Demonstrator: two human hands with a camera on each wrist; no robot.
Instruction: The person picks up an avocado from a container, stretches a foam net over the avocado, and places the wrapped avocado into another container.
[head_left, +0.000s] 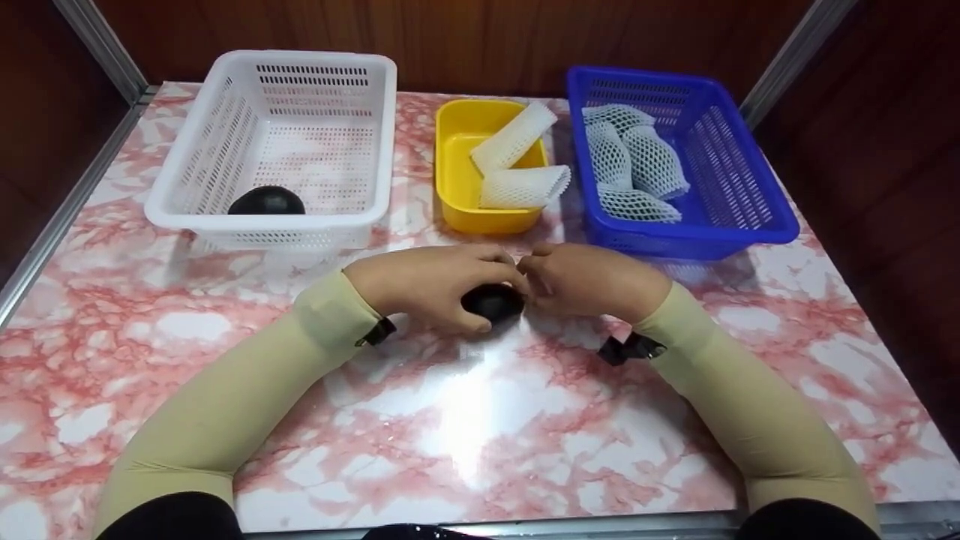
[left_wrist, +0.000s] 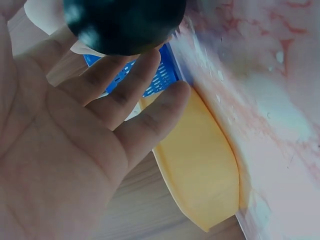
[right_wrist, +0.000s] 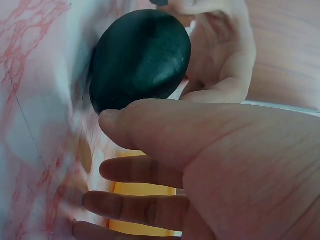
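Hands meet at a black oval object (head_left: 493, 303), left hand (head_left: 439, 281) grasping it, right hand (head_left: 585, 277) unclenched beside it

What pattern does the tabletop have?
The tabletop is marbled pinkish-red and white, clearest in the head view.

The far part of the table (head_left: 322, 420) is being taken up by three containers: a left basket (head_left: 330, 221), a right basket (head_left: 675, 244) and, between them, a tub (head_left: 487, 220). All three are being backed by a panel (head_left: 480, 45). A loose item (head_left: 268, 201) is being contained at the left basket's near side. Two net sleeves (head_left: 517, 139) are being held in the tub, the nearer being extended past its right rim. Netted bundles (head_left: 652, 161) are being contained mainly in the right basket's left part. Before the tub, a held item (head_left: 495, 303) is being flanked by the left hand (head_left: 431, 285) and the right hand (head_left: 592, 281).
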